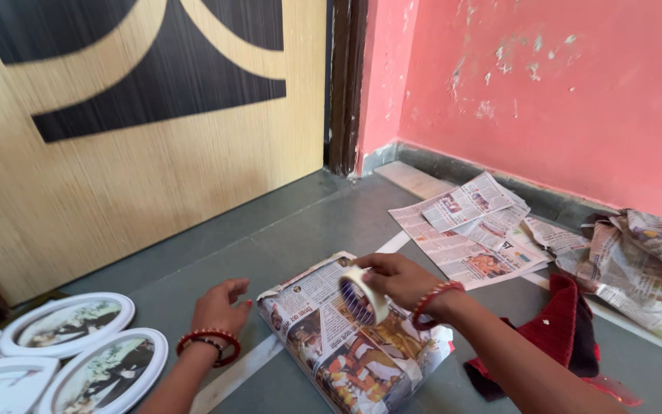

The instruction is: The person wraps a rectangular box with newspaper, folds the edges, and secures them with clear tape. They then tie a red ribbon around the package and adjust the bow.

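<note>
Right hand [396, 277] grips a roll of tape [363, 296], fingers closed on its rim, held just above the newspaper-wrapped parcel [354, 345] on the grey floor [300, 222]. Left hand [218, 307] empty, fingers loosely spread, hovering just left of parcel. Loose newspaper sheets [473, 226] further right, white oval photo frames [78, 349] far left.
</note>
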